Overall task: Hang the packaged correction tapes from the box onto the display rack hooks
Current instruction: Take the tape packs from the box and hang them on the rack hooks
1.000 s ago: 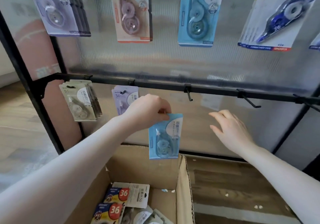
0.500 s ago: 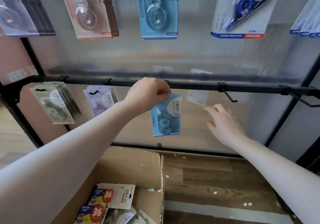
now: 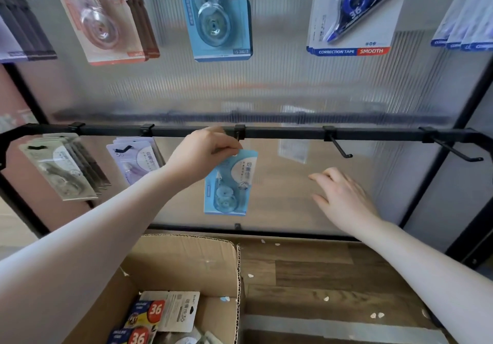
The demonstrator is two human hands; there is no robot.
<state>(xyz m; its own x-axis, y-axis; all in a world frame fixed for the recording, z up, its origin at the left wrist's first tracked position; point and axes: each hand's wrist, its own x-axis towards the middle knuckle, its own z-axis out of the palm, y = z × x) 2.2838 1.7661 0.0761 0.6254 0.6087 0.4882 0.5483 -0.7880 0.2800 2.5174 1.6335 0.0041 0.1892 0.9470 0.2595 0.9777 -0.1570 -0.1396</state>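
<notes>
My left hand (image 3: pixel 204 154) pinches the top of a light blue packaged correction tape (image 3: pixel 229 183) just under the middle hook (image 3: pixel 238 135) of the black rack bar (image 3: pixel 280 133). The pack hangs down below my fingers, which hide its hanging hole. My right hand (image 3: pixel 340 197) hovers to the right with relaxed fingers and holds nothing. The cardboard box (image 3: pixel 186 261) stands open below, with several more packs (image 3: pixel 165 314) inside.
A grey stack of packs (image 3: pixel 64 167) and a lilac stack (image 3: pixel 134 158) hang on the bar's left hooks. Two bare hooks (image 3: pixel 340 147) (image 3: pixel 457 153) stick out on the right. Larger packs (image 3: pixel 218 15) hang on the upper row. Wood floor (image 3: pixel 320 277) lies beside the box.
My left hand has lifted the blue pack from above the box up to the bar's middle hook. The right hand stayed open to the right. The view tilted upward.
</notes>
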